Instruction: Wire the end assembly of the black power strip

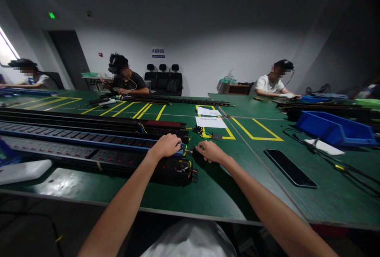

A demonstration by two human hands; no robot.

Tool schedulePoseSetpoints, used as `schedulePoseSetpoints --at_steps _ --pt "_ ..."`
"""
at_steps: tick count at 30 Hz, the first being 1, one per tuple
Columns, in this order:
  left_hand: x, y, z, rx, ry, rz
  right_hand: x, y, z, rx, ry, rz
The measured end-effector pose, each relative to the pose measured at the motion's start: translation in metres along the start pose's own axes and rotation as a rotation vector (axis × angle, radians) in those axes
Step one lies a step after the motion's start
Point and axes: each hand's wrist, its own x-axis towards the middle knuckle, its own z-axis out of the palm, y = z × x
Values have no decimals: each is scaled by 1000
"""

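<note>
Indoors, a grey wall (pixel 208 59) backs the green table (pixel 213 197); the left hand (pixel 168 145) grips a blue-edged strip (pixel 118 140), the right hand (pixel 210 151) pinches a dark piece (pixel 194 151).

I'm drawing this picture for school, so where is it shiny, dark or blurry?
Head view: whitish glare on the green table at lower left; dark shadow below the right hand; upper wall dim; blocky squares covering three co-workers' faces; small dark part at the right fingertips too unclear to name.

the left fingertips (pixel 179 142) are too small to read clearly; the blue power strip (pixel 118 143) is cut off at left.
</note>
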Motion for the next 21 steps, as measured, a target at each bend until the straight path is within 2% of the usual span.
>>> schedulePoseSetpoints --at_steps 21 --pt "-1 0 -2 -2 -10 -4 -1 -4 -1 -9 -3 14"
